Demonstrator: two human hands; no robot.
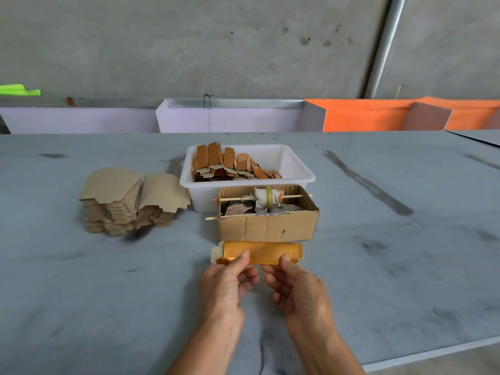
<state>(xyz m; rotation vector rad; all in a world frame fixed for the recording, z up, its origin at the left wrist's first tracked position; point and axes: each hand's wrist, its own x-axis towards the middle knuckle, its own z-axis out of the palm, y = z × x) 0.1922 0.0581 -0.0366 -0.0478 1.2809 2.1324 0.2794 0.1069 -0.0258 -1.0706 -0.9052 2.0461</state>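
Observation:
A flat golden card box blank (263, 251) is held just above the grey table, right in front of a brown cardboard box (266, 227). My left hand (226, 286) pinches its near left edge with thumb on top. My right hand (297, 286) pinches the near right edge the same way. The blank's pale flaps stick out at its left end.
A white plastic tub (295, 169) behind the cardboard box holds several folded orange-brown blanks (230, 163). Two stacks of tan flat blanks (130, 201) lie to the left. A spool on a wooden stick (266, 197) spans the cardboard box. The table's edge runs at lower right.

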